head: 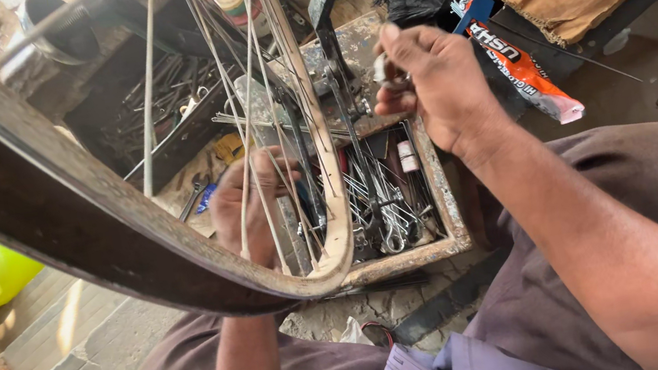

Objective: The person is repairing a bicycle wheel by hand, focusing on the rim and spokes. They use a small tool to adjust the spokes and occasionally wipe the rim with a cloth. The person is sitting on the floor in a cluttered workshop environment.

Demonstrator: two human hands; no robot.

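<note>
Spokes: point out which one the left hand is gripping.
The left hand closes round the pale spoke that runs down to the lowest curve of the wheel rim. The other spokes fan out beside it, clear of the fingers.

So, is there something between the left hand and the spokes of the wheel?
Nothing visible. The left hand is already on the spokes, just inside the wheel rim. The right hand holds a small metal tool apart, above the tool tray.

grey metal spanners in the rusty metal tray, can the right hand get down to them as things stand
Probably yes. The right hand hovers just above the rusty metal tray, and the grey metal spanners lie uncovered below it. The wheel rim and thin spokes sit to its left, though its fingers pinch a small metal part.
</note>
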